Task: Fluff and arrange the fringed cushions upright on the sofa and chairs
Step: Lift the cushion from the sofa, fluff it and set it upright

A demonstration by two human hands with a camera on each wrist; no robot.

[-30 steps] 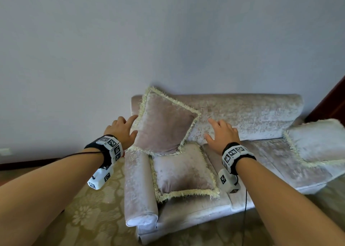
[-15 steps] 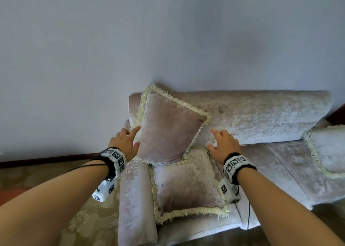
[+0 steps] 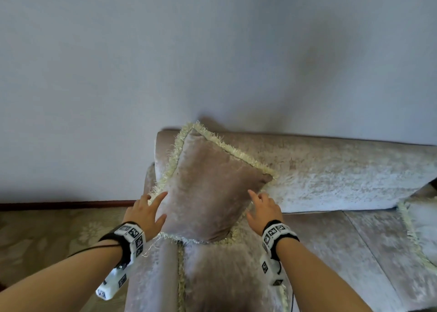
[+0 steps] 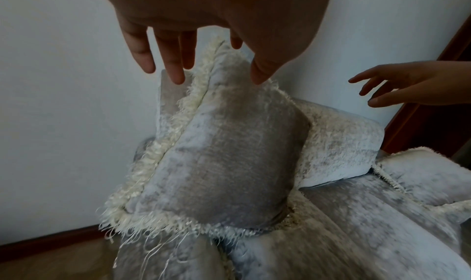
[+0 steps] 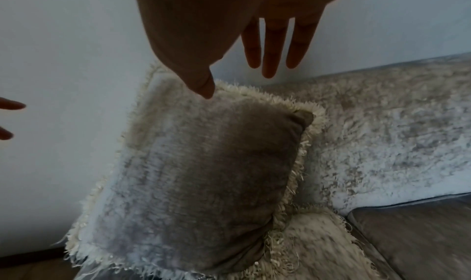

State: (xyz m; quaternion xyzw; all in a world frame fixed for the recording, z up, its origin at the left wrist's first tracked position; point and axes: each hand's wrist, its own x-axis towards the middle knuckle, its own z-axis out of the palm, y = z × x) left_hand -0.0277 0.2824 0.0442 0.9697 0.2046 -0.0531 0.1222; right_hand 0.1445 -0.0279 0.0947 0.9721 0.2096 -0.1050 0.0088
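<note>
A mauve velvet cushion with cream fringe [image 3: 208, 193] [image 4: 224, 159] [image 5: 198, 173] stands tilted on a corner at the sofa's left end, leaning on the backrest [image 3: 331, 169]. A second fringed cushion [image 3: 220, 274] [image 5: 313, 244] lies flat on the seat below it. My left hand [image 3: 146, 212] [image 4: 203, 48] is open at the standing cushion's left edge, fingers spread. My right hand [image 3: 262, 207] [image 5: 244, 48] is open near its right edge, fingers straight. Neither hand grips anything. Whether the fingertips touch the fabric is unclear.
A third fringed cushion [image 3: 423, 229] lies at the right of the seat. The sofa's left armrest [image 3: 151, 281] runs toward me. A plain wall [image 3: 165, 63] stands behind, and patterned carpet [image 3: 59, 236] covers the floor on the left.
The view has closed in on the sofa's left end. Both hands have moved in from the sides and now flank the standing cushion more closely.
</note>
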